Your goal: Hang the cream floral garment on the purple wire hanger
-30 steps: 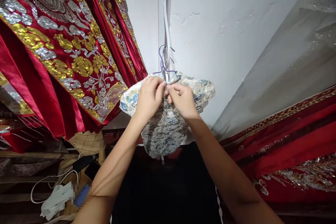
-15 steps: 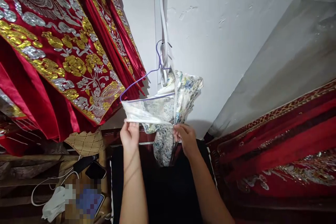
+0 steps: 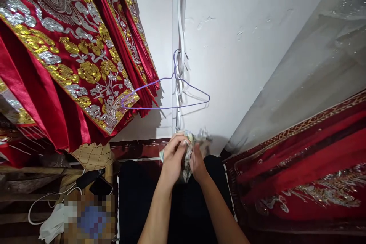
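Both hands are bunched together low in the middle of the view, and the cloth (image 3: 187, 148) is wadded up between them, so it's not lying off to any side of either hand, it's right in the pinch. The left hand (image 3: 174, 158) is curled over the near and left side of the wad with its fingers closed on it, and the right hand (image 3: 197, 162) is tucked in against the other side, also closed on it, though most of its fingers are hidden behind the fabric. Neither hand is really nearer; they're touching or close to it across the bundle. Crumpled like this the cloth has no clear long axis, just a loose lump with a bit sticking up at the top right and a tail hanging down between the wrists. It's pale with a blue-grey and faint yellow print, looks thin and silky, fairly blurred here. Straight above the hands, well apart from them, the hanger (image 3: 166, 95) hangs bare against the wall (image 3: 243, 45), a thin purple wire one hooked by a white cord (image 3: 180, 26), its bar running left to right. Red robes (image 3: 65, 61) with gold and silver embroidery hang off to the left.
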A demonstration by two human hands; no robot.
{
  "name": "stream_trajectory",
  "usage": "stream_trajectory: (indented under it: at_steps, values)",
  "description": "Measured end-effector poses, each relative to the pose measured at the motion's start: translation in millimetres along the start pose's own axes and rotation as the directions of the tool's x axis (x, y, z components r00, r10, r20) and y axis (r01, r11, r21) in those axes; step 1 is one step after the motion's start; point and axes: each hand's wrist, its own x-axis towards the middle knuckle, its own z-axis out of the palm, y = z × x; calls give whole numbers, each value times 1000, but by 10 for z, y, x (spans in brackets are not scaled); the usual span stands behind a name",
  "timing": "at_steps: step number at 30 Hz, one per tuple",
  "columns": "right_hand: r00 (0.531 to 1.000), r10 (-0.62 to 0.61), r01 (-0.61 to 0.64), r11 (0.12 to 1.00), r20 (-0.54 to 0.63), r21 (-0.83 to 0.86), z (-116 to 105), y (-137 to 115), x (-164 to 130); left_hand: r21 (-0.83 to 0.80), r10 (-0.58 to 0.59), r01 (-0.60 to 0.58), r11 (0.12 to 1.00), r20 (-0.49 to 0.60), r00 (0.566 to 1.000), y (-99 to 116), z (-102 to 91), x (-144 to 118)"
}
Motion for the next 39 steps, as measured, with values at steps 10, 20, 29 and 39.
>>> stream_trajectory:
  at_steps: [10,20,29,39]
  values:
    - [972,-98,174,910,212,-377,-279,-654,287,362,-260,169,917,218,941,-127,-618,-97]
    - [972,-235,202,885,-28,-420,-563,-604,1538,938,-233,146,315,-73,970,61,-1153,181]
    - [983,-173,181,872,59,-455,-883,-797,1383,933,-16,-98,347,110,994,603,-1468,965]
    - [976,-214,212,858,51,-467,-755,-904,1113,761,331,-466,451,341,880,806,-969,1503]
